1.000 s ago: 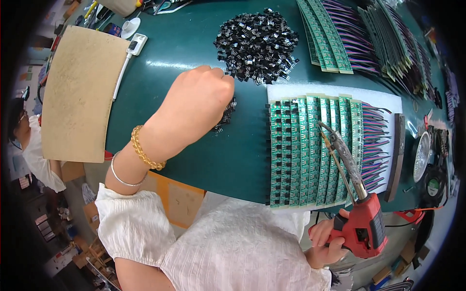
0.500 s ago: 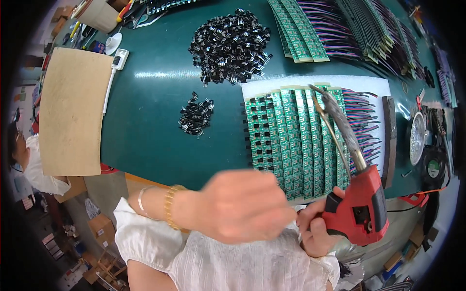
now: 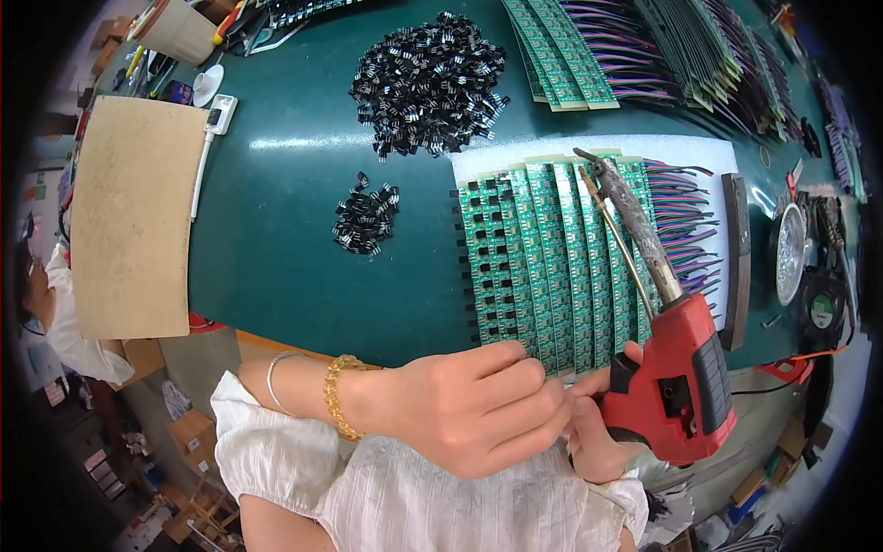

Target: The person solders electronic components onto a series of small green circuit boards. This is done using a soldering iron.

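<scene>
Right hand [image 3: 598, 434] clamped on red soldering gun [image 3: 681, 345]; left hand [image 3: 478, 407] beside it, fingers curled, any grip hidden. Gun appears poised above green circuit boards [image 3: 544, 276] on the desk [image 3: 276, 267]. Advisable: keep hot end clear of boards and fingers.

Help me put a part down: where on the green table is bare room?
Mostly between the white cord and the small black pile, down to the table's front edge; a narrower strip separates that pile from the circuit boards. The right is crowded: those boards, wires, and the right hand holding a red soldering gun.
</scene>
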Action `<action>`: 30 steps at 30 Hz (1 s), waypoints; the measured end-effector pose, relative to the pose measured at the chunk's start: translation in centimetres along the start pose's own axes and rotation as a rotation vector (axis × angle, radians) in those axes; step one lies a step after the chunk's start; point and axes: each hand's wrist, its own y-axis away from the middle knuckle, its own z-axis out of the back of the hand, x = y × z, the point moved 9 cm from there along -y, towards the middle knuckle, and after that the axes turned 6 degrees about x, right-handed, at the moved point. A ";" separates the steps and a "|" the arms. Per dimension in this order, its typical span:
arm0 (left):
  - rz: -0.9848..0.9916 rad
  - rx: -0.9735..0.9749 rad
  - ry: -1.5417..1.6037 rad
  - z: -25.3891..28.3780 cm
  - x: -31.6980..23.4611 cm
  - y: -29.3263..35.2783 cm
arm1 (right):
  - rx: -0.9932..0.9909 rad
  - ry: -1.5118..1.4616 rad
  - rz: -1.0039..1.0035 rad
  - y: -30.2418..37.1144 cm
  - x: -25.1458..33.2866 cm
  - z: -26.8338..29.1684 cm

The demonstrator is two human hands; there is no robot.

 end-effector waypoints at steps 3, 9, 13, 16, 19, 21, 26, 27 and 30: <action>0.001 0.082 -0.054 0.2 -0.1 -0.2 | -0.173 -0.143 -0.195 -1.2 1.8 -0.6; 0.494 -0.020 0.033 2.4 10.0 1.1 | -0.288 -0.132 0.014 -0.8 3.0 0.5; 0.624 -0.011 0.063 1.7 13.3 2.3 | -0.225 -0.182 0.008 -1.1 2.0 0.3; 0.621 -0.002 0.048 0.9 13.6 2.4 | -0.182 -0.222 -0.004 1.2 1.6 0.8; 0.591 -0.032 -0.007 1.3 13.0 2.4 | -0.129 -0.266 -0.008 0.7 1.2 0.5; 0.597 -0.029 0.009 1.2 13.1 2.4 | -0.101 -0.290 -0.013 0.9 0.9 0.4; 0.613 -0.028 0.040 1.1 13.3 2.3 | -0.030 -0.353 -0.018 -1.2 -0.5 1.2; 0.614 -0.028 0.041 1.0 13.3 2.4 | -0.015 -0.366 -0.018 -1.1 -0.5 0.5; 0.616 -0.032 0.043 1.1 13.3 2.4 | 0.033 -0.405 -0.019 0.6 -0.4 1.1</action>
